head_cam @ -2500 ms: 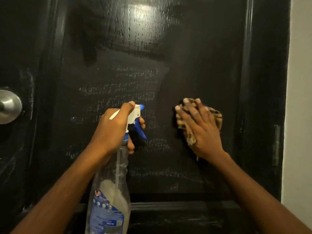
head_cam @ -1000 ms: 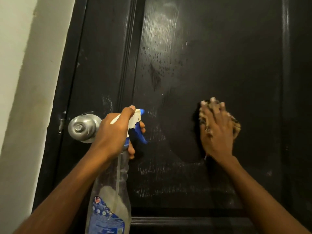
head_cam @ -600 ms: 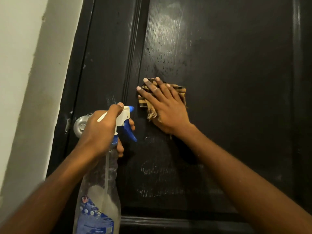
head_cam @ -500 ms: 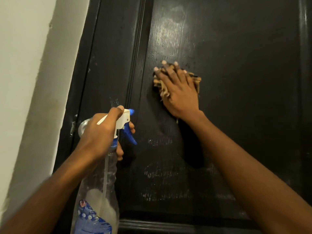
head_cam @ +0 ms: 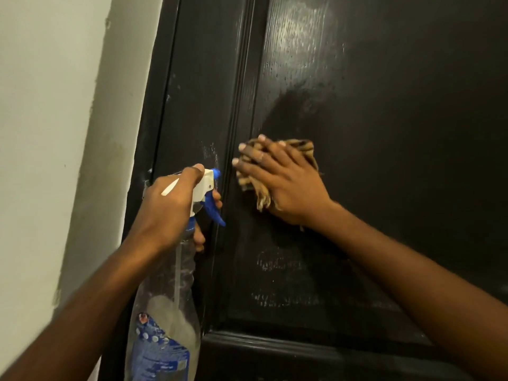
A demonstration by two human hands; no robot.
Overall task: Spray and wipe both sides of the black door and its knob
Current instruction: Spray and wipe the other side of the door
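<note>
Head view. Your left hand (head_cam: 167, 207) is closed around the neck of the spray bottle (head_cam: 167, 312). Its forefinger lies along the top of the white spray head, and the other fingers curl in by the blue trigger (head_cam: 213, 213). The bottle hangs below the hand, tilted, in front of the black door (head_cam: 384, 133) near its left edge. The blue nozzle (head_cam: 217, 173) points at the door's left stile, close to the surface.

Your right hand (head_cam: 288, 188) lies flat, with fingers straight and spread. It presses a tan striped cloth (head_cam: 302, 146) against the recessed panel, just right of the panel's moulded edge. The two hands are near each other but apart, with the right one slightly higher.

Pale wet streaks (head_cam: 275, 264) mark the panel below the right hand, and a sheen shows above it. The knob cannot be made out, because your left hand covers that part of the door. A pale wall (head_cam: 55, 133) borders the door on the left.
</note>
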